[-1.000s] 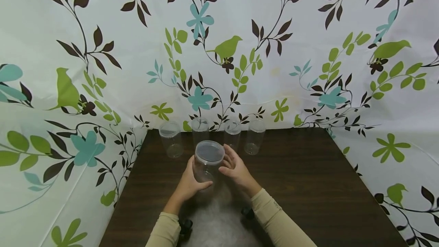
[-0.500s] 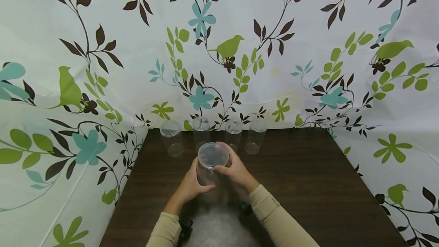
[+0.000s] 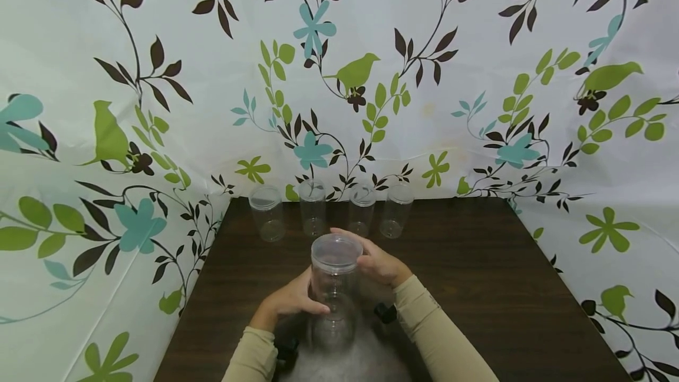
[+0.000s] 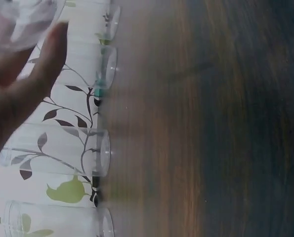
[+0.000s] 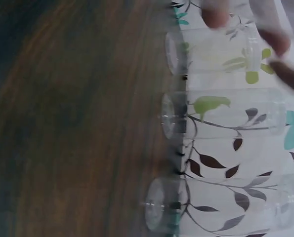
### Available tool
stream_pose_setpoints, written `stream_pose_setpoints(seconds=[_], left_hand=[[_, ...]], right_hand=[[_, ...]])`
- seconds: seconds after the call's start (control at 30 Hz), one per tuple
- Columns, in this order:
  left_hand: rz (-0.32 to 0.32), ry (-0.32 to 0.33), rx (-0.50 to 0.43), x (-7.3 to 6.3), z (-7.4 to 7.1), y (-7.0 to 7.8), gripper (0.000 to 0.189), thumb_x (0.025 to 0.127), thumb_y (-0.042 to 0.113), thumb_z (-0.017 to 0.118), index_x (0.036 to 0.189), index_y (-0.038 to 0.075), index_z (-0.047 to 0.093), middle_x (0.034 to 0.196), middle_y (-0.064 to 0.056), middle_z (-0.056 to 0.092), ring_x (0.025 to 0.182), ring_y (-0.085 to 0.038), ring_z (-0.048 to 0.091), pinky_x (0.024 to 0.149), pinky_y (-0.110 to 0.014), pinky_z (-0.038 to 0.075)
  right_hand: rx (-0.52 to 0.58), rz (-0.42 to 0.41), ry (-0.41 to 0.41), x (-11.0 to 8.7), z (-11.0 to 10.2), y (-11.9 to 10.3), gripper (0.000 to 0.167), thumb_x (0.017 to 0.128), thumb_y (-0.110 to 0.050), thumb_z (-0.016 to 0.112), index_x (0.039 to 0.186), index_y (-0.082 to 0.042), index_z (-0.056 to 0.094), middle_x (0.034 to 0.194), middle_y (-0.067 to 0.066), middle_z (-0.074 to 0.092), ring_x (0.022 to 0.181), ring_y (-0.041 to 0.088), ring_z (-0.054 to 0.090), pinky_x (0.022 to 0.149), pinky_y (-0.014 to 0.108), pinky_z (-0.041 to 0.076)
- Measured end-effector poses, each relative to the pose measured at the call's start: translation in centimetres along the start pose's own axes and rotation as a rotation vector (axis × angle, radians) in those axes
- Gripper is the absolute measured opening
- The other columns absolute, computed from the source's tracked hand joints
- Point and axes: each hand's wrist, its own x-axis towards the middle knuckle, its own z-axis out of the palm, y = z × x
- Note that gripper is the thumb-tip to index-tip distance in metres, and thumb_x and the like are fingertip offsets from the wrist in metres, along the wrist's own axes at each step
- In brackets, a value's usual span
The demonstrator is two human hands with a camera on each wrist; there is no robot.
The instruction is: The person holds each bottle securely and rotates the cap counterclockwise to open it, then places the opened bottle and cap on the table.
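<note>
One clear jar (image 3: 336, 267) is occupying the space between the left hand (image 3: 290, 296) and the right hand (image 3: 379, 259), just below the middle of the head view. Four more are standing behind it, making five in all. The held jar is showing smooth, see-through walls, a round body and a circular top with a raised rim. Whether its base is touching the surface (image 3: 488, 287) cannot be told, as transparent shapes and reflections are blending beneath it.

From 8 o'clock, the left hand is curving round the body, its thumb lying across the front. From 2 o'clock, the right hand is gripping the upper part, its thumb pressing near the rim and its fingers bending round the far side. Both hands are spreading only as wide as the jar.

Farther out, a row is lining the far edge: the first jar (image 3: 267, 217) at 10 o'clock, the second jar (image 3: 313, 211) at 11, the third jar (image 3: 362, 208) at 1 and the fourth jar (image 3: 396, 214) at 2. All four are standing upright and apart, cylindrical and transparent. The surface is showing dark brown wood grain. Two beige sleeves (image 3: 437, 335) are covering the forearms. At 12 o'clock, a white backdrop (image 3: 212, 75) is bearing leaves, birds and flowers.
</note>
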Motion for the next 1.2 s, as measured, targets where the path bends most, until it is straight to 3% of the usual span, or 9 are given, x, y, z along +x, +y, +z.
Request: stream_pose_setpoints(seconds=[0.17, 0.27, 0.33, 0.5, 0.6, 0.7, 0.87, 1.0, 1.2], left_hand=[[-0.034, 0.284, 0.154, 0.4, 0.1, -0.4, 0.114, 0.075, 0.015, 0.090, 0.160, 0.010, 0.013, 0.153, -0.018, 0.040, 0.135, -0.032, 0.045, 0.107, -0.040, 0.041], [-0.056, 0.475, 0.273, 0.7, 0.2, -1.0, 0.118, 0.071, 0.018, 0.094, 0.159, 0.008, 0.017, 0.155, -0.018, 0.038, 0.139, -0.034, 0.041, 0.112, -0.052, 0.034], [-0.058, 0.576, 0.327, 0.9, 0.3, -1.4, 0.116, 0.070, 0.019, 0.095, 0.157, 0.005, 0.020, 0.154, -0.020, 0.040, 0.140, -0.036, 0.041, 0.112, -0.058, 0.032], [-0.068, 0.747, 0.437, 1.4, 0.6, -1.8, 0.118, 0.064, 0.023, 0.098, 0.156, 0.005, 0.025, 0.152, -0.020, 0.042, 0.139, -0.038, 0.043, 0.112, -0.058, 0.033], [-0.082, 0.792, 0.505, 1.5, 0.8, -1.8, 0.118, 0.063, 0.026, 0.099, 0.154, 0.006, 0.028, 0.151, -0.020, 0.044, 0.137, -0.038, 0.045, 0.110, -0.058, 0.037], [-0.071, 0.784, 0.550, 1.7, 1.0, -1.9, 0.115, 0.062, 0.025, 0.099, 0.153, 0.007, 0.030, 0.149, -0.018, 0.046, 0.136, -0.036, 0.047, 0.108, -0.057, 0.038], [-0.019, 0.698, 0.537, 1.5, 1.2, -1.9, 0.114, 0.063, 0.021, 0.097, 0.154, 0.006, 0.030, 0.150, -0.018, 0.047, 0.136, -0.035, 0.047, 0.110, -0.056, 0.037], [-0.008, 0.552, 0.462, 1.1, 0.7, -1.1, 0.118, 0.066, 0.022, 0.097, 0.157, 0.004, 0.024, 0.151, -0.021, 0.044, 0.135, -0.036, 0.048, 0.109, -0.058, 0.037], [-0.018, 0.182, 0.250, 0.5, -0.4, 0.7, 0.121, 0.076, 0.023, 0.091, 0.162, 0.010, 0.008, 0.160, -0.016, 0.031, 0.138, -0.030, 0.043, 0.111, -0.044, 0.036]], right_hand=[[0.072, -0.052, 0.221, 0.1, 0.4, 0.6, 0.094, 0.098, -0.039, 0.068, 0.159, 0.005, 0.012, 0.156, 0.017, 0.038, 0.135, 0.017, 0.048, 0.107, 0.032, 0.043], [-0.019, -0.058, 0.360, 0.2, 1.1, 0.8, 0.090, 0.099, -0.033, 0.067, 0.158, 0.007, 0.012, 0.160, 0.027, 0.027, 0.140, 0.016, 0.042, 0.107, 0.028, 0.042], [-0.101, -0.044, 0.425, 0.3, 1.6, 1.0, 0.093, 0.098, -0.033, 0.069, 0.158, 0.008, 0.010, 0.162, 0.030, 0.019, 0.145, 0.023, 0.035, 0.111, 0.033, 0.038], [-0.287, 0.029, 0.511, 0.7, 2.9, 1.5, 0.107, 0.092, -0.044, 0.074, 0.160, 0.005, 0.007, 0.164, 0.028, 0.016, 0.150, 0.041, 0.022, 0.116, 0.058, 0.027], [-0.320, 0.058, 0.531, 0.9, 3.6, 1.8, 0.107, 0.092, -0.042, 0.075, 0.160, 0.003, 0.007, 0.165, 0.027, 0.015, 0.149, 0.043, 0.025, 0.113, 0.060, 0.029], [-0.326, 0.081, 0.578, 1.1, 4.0, 2.0, 0.104, 0.091, -0.037, 0.077, 0.161, 0.001, 0.009, 0.163, 0.026, 0.020, 0.144, 0.042, 0.035, 0.110, 0.051, 0.039], [-0.386, 0.090, 0.649, 1.4, 4.0, 1.8, 0.096, 0.089, -0.034, 0.080, 0.158, 0.000, 0.023, 0.154, 0.022, 0.039, 0.133, 0.033, 0.050, 0.100, 0.029, 0.046], [-0.322, 0.042, 0.512, 1.0, 2.9, 1.1, 0.095, 0.088, -0.040, 0.080, 0.155, 0.004, 0.028, 0.149, 0.026, 0.041, 0.128, 0.030, 0.050, 0.097, 0.026, 0.047], [-0.197, -0.018, 0.183, -0.1, 0.8, -0.5, 0.100, 0.088, -0.059, 0.072, 0.153, 0.005, 0.031, 0.149, 0.025, 0.044, 0.132, 0.030, 0.048, 0.105, 0.034, 0.044]])
